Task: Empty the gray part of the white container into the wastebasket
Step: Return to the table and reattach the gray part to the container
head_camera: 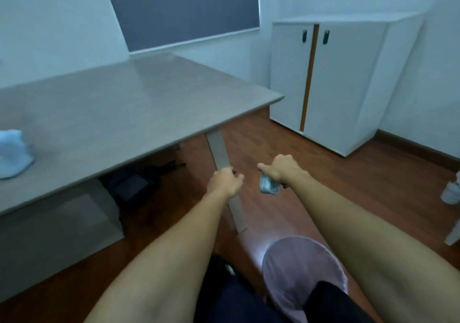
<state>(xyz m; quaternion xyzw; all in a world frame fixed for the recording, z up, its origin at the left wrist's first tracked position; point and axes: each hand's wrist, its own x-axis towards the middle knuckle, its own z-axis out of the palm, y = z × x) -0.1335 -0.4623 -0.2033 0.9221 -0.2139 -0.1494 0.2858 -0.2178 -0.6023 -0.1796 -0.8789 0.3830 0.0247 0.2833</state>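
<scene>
Both of my arms reach forward over the wooden floor (323,178), past the corner of the gray desk (119,103). My right hand (281,169) is curled tight around a small gray-blue object (268,185), which hangs below the palm; it is too blurred to identify in detail (it may be the gray part of the container, but I cannot confirm this). My left hand (225,182) is also curled into a loose fist, thumb against forefinger; something dark shows at the fingertips, and I cannot tell what, if anything, is pinched there. The two hands are near each other but apart.

The wastebasket (298,255), lined with a pale pink bag, stands on the floor close to my legs, below my right forearm and nearer to me than either hand. A gray desk leg (219,148) runs behind my left hand. A light blue cloth (12,153) lies on the desk at far left. A white cabinet (348,78) stands against the far wall.
</scene>
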